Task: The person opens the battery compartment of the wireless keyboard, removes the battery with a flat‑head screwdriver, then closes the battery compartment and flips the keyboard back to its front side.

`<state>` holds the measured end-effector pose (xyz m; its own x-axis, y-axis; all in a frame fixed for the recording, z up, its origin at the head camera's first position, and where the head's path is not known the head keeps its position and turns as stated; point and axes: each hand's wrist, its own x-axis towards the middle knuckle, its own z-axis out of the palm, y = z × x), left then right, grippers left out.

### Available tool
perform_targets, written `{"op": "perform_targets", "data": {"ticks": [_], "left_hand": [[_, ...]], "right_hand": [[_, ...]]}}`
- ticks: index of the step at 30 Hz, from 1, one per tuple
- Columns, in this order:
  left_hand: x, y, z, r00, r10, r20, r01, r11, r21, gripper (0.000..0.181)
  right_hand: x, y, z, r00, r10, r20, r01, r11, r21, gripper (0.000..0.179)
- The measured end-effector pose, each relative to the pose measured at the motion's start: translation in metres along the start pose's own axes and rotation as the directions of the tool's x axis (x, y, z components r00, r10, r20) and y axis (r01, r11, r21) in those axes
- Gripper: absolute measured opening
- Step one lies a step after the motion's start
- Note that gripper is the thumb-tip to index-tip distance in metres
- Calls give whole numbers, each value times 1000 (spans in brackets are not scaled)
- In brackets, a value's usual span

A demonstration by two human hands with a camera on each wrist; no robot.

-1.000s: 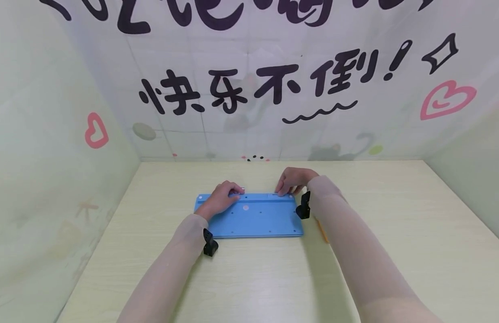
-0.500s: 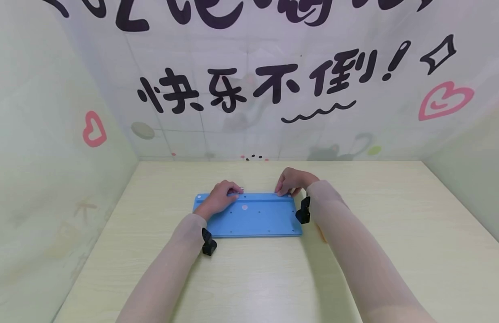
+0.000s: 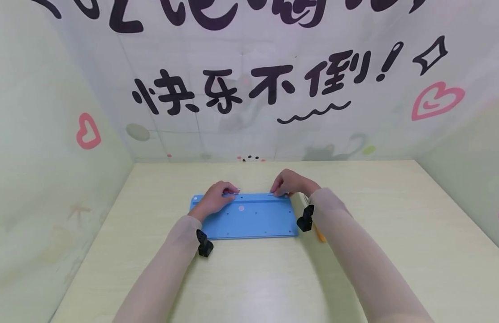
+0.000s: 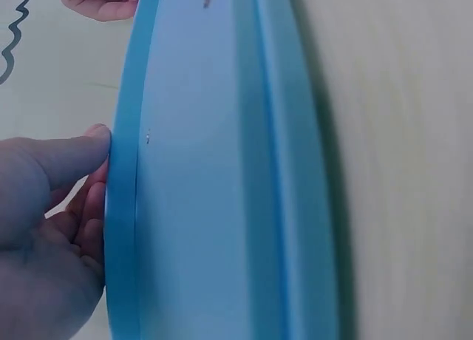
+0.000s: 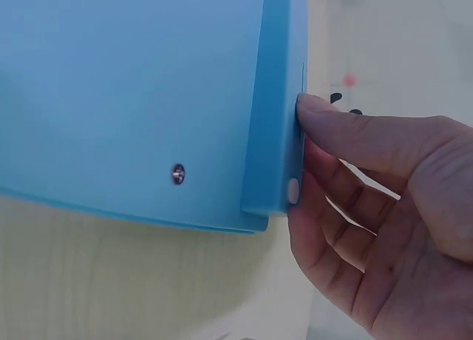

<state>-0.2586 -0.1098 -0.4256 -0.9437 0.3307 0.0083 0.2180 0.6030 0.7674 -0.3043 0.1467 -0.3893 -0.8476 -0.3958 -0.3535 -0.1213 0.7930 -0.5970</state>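
A light blue keyboard (image 3: 253,220) lies with its underside up on the table, showing small screws, pale round feet and a raised ridge along its far edge. My left hand (image 3: 218,197) holds that far edge left of the middle; in the left wrist view its thumb (image 4: 81,151) is against the ridge, fingers behind. Near the far right corner my right hand (image 3: 289,183) grips the ridge. In the right wrist view its thumb (image 5: 332,122) presses beside a thin slot in the ridge, with the other fingers curled behind the edge by a white oval foot (image 5: 293,191).
An orange object (image 3: 320,235) lies right of the keyboard, partly hidden by the right sleeve. Black wrist cameras (image 3: 305,219) sit on both forearms. A printed cloth wall (image 3: 241,134) rises behind the pale wooden table (image 3: 249,278), with side walls left and right.
The head view has shifted slightly, so the whole scene sits a little further left. Both hands keep their places on the keyboard's far edge; the right wrist has lowered slightly.
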Motion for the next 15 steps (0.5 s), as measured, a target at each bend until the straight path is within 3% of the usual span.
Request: {"op": "perform_targets", "data": {"ticks": [8,15], "left_hand": [[-11,7,-9,999,33,4,-33,999,-5,19],[-20,13,-22,1000,-5,3,5,1000,-1,19]], "right_hand": [[-12,1,0,995,-99,-28,98,995,-26,21],[-27,-1,-1,988,-150,-41,148,987,-58,24]]}}
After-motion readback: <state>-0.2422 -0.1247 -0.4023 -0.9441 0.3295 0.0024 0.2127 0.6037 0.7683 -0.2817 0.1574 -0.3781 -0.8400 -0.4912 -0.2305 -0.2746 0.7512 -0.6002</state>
